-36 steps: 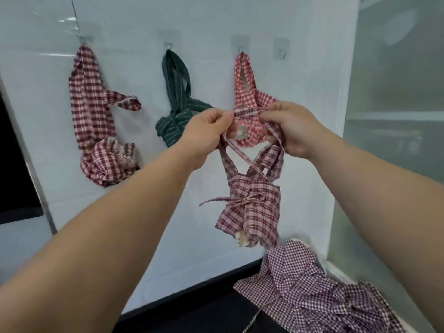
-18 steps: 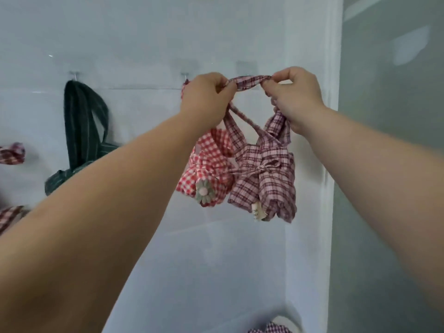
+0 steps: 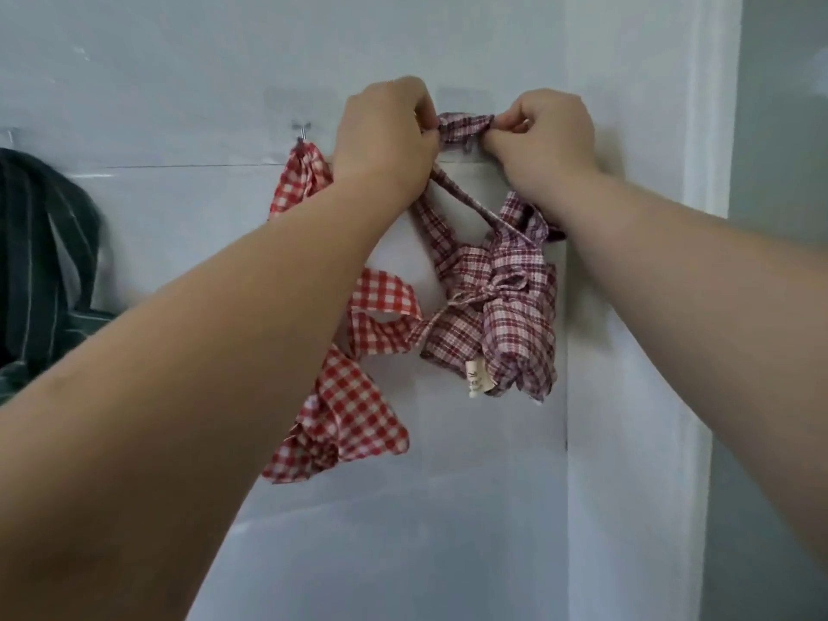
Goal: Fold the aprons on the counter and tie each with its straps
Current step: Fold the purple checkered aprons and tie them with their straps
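Three aprons show, each a different cloth: a maroon-and-white plaid apron folded into a tied bundle (image 3: 497, 316), a red-and-white gingham apron (image 3: 349, 396) and a dark green striped apron (image 3: 40, 244) cut off at the left edge. There are two hands and one plainly visible metal hook (image 3: 304, 130), which carries the gingham apron. All three hang against a smooth white wall (image 3: 179, 60); a pale grey-green panel (image 3: 784, 217) stands to its right. The left hand (image 3: 385, 132) and right hand (image 3: 544, 132) each pinch one end of the plaid neck strap (image 3: 466, 125), stretched level between them high against the wall. The plaid bundle hangs below, long axis vertical, rolled end and small white label (image 3: 476, 378) pointing down, its bow tied across the middle.
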Demonstrator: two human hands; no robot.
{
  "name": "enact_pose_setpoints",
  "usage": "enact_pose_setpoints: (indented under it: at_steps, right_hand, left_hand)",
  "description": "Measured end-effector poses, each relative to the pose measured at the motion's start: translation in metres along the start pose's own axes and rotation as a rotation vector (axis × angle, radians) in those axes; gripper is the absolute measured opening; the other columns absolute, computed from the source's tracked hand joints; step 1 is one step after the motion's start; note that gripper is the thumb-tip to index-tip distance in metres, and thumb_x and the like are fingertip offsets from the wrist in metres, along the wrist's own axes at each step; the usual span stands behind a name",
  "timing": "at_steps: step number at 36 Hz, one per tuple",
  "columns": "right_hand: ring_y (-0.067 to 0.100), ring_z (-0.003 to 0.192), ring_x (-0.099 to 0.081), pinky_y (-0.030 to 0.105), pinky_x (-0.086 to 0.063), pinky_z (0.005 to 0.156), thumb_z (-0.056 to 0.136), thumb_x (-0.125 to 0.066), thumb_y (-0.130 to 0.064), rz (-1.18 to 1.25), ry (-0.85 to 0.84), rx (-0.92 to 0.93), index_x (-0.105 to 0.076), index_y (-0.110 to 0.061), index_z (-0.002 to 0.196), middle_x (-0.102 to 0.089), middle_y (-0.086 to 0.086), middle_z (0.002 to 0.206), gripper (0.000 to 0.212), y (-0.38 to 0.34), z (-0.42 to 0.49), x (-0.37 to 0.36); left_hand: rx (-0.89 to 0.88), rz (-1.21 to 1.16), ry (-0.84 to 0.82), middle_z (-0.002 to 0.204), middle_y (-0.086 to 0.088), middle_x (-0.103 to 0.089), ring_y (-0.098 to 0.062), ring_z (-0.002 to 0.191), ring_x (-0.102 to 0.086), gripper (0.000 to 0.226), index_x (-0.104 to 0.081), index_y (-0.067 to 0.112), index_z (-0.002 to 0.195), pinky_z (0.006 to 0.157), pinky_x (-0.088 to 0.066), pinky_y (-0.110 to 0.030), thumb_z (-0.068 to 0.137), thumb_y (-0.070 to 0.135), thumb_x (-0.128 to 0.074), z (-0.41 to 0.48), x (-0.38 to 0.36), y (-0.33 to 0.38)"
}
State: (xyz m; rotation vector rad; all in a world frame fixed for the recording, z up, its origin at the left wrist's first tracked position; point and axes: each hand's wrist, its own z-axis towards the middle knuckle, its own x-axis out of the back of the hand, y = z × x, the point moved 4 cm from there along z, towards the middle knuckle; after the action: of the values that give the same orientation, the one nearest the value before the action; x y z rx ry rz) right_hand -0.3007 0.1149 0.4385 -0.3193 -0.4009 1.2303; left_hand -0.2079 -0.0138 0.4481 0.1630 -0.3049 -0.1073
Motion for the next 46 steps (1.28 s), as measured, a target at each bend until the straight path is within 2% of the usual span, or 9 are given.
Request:
enact_pose_setpoints:
  at_steps: [7,11,18,26,31,35,39,43,46]
  right_hand:
    - [0.018,0.1,-0.062,0.027,-0.045,0.091,0.087,-0.067,-0.021,-0.052,-0.25,0.063,-0.073,-0.01,0.105,-0.07,0.006,0.104,0.022,0.003,-0.042,0.0]
    - [0.021,0.099,-0.061,0.027,-0.045,0.086,0.092,-0.059,-0.024,-0.127,-0.284,0.046,-0.074,-0.01,0.099,-0.07,0.008,0.102,0.021,-0.005,-0.064,0.012]
    - [0.009,0.08,-0.053,0.018,-0.035,0.068,0.091,-0.055,-0.023,-0.027,-0.177,0.035,-0.071,-0.016,0.092,-0.058,-0.008,0.08,0.017,-0.026,-0.119,0.034]
    - [0.0,0.066,-0.051,0.013,-0.037,0.061,0.089,-0.059,-0.023,0.044,-0.217,-0.024,-0.067,-0.022,0.085,-0.054,-0.019,0.069,0.009,-0.03,-0.204,0.044]
    - [0.008,0.066,-0.052,0.017,-0.039,0.06,0.087,-0.059,-0.02,0.013,-0.313,-0.175,-0.071,-0.016,0.082,-0.056,-0.014,0.064,0.013,0.005,-0.279,0.047]
    - [0.013,0.067,-0.052,0.022,-0.041,0.064,0.09,-0.057,-0.021,0.02,-0.396,-0.367,-0.067,-0.009,0.079,-0.062,0.0,0.071,0.019,0.039,-0.337,0.05]
    - [0.005,0.065,-0.05,0.013,-0.037,0.061,0.091,-0.057,-0.02,-0.059,-0.565,-0.551,-0.067,-0.017,0.082,-0.057,-0.011,0.068,0.013,0.076,-0.418,0.048]
    - [0.018,0.103,-0.059,0.023,-0.042,0.089,0.092,-0.055,-0.025,-0.228,-0.849,-0.711,-0.066,-0.014,0.113,-0.066,0.003,0.112,0.026,0.114,-0.494,0.049]
    - [0.026,0.124,-0.048,0.035,-0.038,0.105,0.086,-0.062,-0.037,-0.318,-1.165,-0.81,-0.04,-0.016,0.14,-0.047,0.009,0.141,0.061,0.136,-0.552,0.057]
  left_hand:
    - [-0.057,0.114,-0.266,0.099,0.003,-0.064,-0.017,0.094,-0.061,0.008,-0.06,0.023,0.086,0.075,-0.046,-0.026,0.087,0.016,-0.063,-0.028,-0.005,0.009]
    - [-0.048,0.107,-0.337,0.101,0.001,-0.064,-0.016,0.093,-0.06,0.009,-0.065,0.019,0.095,0.077,-0.049,-0.027,0.091,0.016,-0.058,-0.05,0.008,0.016]
    - [-0.049,-0.056,-0.243,0.081,0.01,-0.062,0.002,0.066,-0.052,0.011,-0.066,0.021,0.094,0.056,-0.04,-0.009,0.091,0.025,-0.056,-0.102,0.05,0.022]
    - [-0.193,-0.195,-0.205,0.083,0.002,-0.068,-0.013,0.077,-0.06,0.021,-0.072,0.014,0.094,0.07,-0.048,-0.031,0.086,0.022,-0.054,-0.192,0.075,0.035]
    - [-0.087,-0.2,-0.417,0.084,0.003,-0.068,-0.015,0.077,-0.062,0.022,-0.072,0.014,0.095,0.073,-0.051,-0.036,0.086,0.025,-0.055,-0.266,0.048,0.017]
    - [0.175,-0.199,-0.603,0.08,0.012,-0.062,-0.007,0.071,-0.056,0.015,-0.071,0.019,0.096,0.075,-0.046,-0.022,0.09,0.022,-0.058,-0.326,0.029,-0.01]
    - [0.393,-0.24,-0.852,0.079,0.017,-0.058,0.002,0.066,-0.053,0.015,-0.069,0.02,0.101,0.061,-0.038,-0.002,0.093,0.023,-0.057,-0.413,0.005,-0.031]
    - [0.525,-0.257,-1.121,0.097,0.009,-0.064,-0.007,0.087,-0.058,0.018,-0.066,0.019,0.107,0.07,-0.038,-0.012,0.092,0.027,-0.059,-0.493,-0.021,-0.038]
    - [0.611,-0.287,-1.315,0.113,0.003,-0.064,-0.014,0.104,-0.059,0.03,-0.061,0.018,0.118,0.088,-0.042,-0.023,0.089,0.029,-0.062,-0.553,-0.034,-0.034]
